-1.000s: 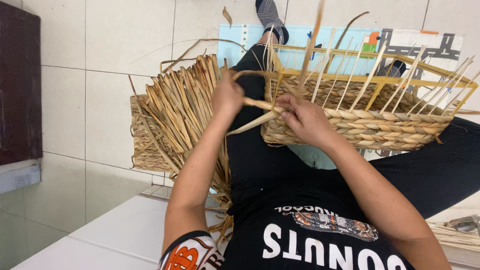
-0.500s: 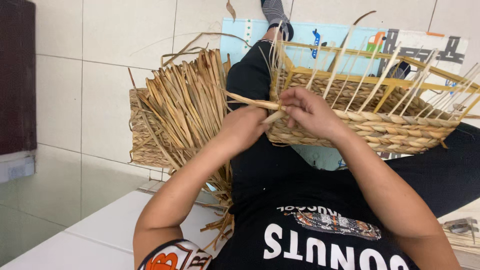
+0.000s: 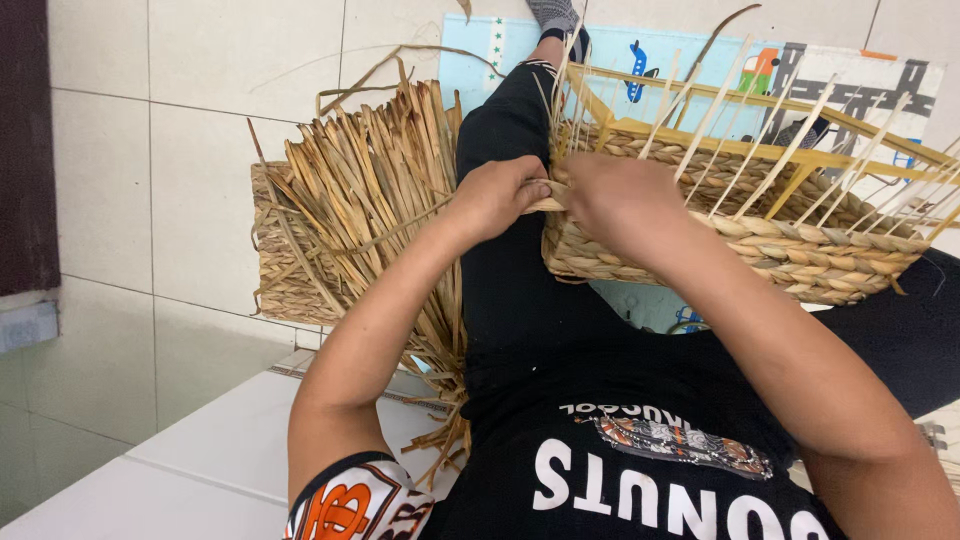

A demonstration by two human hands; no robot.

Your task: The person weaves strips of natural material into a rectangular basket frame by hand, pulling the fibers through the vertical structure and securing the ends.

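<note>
A half-woven straw basket (image 3: pixel 800 250) rests on my lap, its rim open with thin upright stakes (image 3: pixel 760 140) sticking out. My left hand (image 3: pixel 497 195) pinches a flat straw strand (image 3: pixel 548 200) at the basket's near left corner. My right hand (image 3: pixel 620 200) lies over the same corner, fingers closed on the strand against the woven wall. Both hands touch each other at the corner.
A bundle of loose dry straw strips (image 3: pixel 370 190) lies over a second woven basket (image 3: pixel 285 270) on the tiled floor to my left. A printed play mat (image 3: pixel 700 60) lies beyond my outstretched legs. A dark cabinet edge (image 3: pixel 25 150) stands at far left.
My left hand came down from above the rim to the basket's corner, pulling the long strand in short. My right hand shifted left onto the corner. The view moved closer.
</note>
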